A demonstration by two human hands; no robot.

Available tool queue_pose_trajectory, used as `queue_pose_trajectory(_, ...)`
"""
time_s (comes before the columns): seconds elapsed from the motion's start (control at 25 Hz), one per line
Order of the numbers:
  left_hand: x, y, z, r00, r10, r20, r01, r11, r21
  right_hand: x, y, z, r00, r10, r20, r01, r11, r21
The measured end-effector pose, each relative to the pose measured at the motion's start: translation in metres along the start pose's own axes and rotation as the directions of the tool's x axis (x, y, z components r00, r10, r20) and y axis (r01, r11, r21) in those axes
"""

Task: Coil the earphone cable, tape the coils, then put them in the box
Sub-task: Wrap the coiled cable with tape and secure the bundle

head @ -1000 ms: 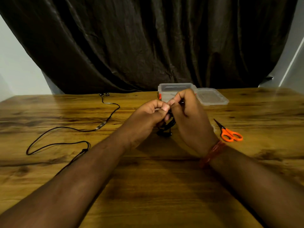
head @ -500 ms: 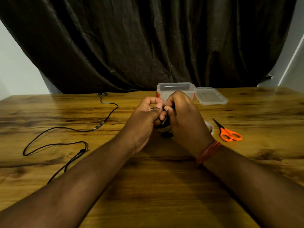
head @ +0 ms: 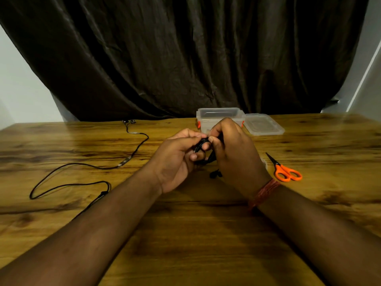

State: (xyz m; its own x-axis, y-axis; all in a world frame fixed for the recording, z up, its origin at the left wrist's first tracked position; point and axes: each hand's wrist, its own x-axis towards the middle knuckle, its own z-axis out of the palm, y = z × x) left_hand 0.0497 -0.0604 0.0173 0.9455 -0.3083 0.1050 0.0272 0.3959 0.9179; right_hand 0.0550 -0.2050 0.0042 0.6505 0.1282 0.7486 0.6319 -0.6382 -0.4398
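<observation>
Two earphone sets are visible, and only one is in work. A black coil of earphone cable (head: pixel 203 149) is held above the wooden table (head: pixel 206 234), between the left hand (head: pixel 177 159) and the right hand (head: pixel 233 153), whose fingers are curled round the bundle and pinch it from either side; an earbud end (head: pixel 215 174) hangs just below the hands. Whether tape has yet been applied to this coil cannot be told, since the bundle is largely hidden by the fingers. A pale roll, judged to be the tape (head: pixel 265 163), is partly hidden just beside the right wrist. Orange-handled scissors (head: pixel 285 171) lie to the right of it on the table. The clear plastic box (head: pixel 218 115) stands open behind the hands, with its lid (head: pixel 262 124) laid just beside it on the right; its contents cannot be made out. A second earphone cable (head: pixel 86 172) is spread uncoiled across the left part of the table, its earbuds near the dark curtain (head: pixel 185 54). The task is therefore judged to be at an early-to-middle stage: coiling of the first cable is nearly finished or being secured, while boxing, and the whole treatment of the second cable, are left.
</observation>
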Motion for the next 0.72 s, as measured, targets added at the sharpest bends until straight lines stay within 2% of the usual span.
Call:
queue_pose_trajectory(0.32,0.0,0.001,0.005,0.999,0.02,-0.042,-0.018,0.999,0.047,0.001,0.002,-0.005,0.998,-0.035,0.045,0.033,0.999,0.032)
queue_pose_trajectory(0.6,-0.002,0.0,0.006,0.999,0.008,-0.05,-0.004,0.997,0.071,0.002,0.003,-0.012,0.994,-0.013,0.113,0.01,1.0,0.026)
queue_pose_trajectory(0.72,-0.001,-0.001,0.007,0.998,0.012,-0.062,-0.004,0.993,0.119,0.001,0.002,-0.011,0.995,-0.006,0.099,0.002,0.999,0.04)
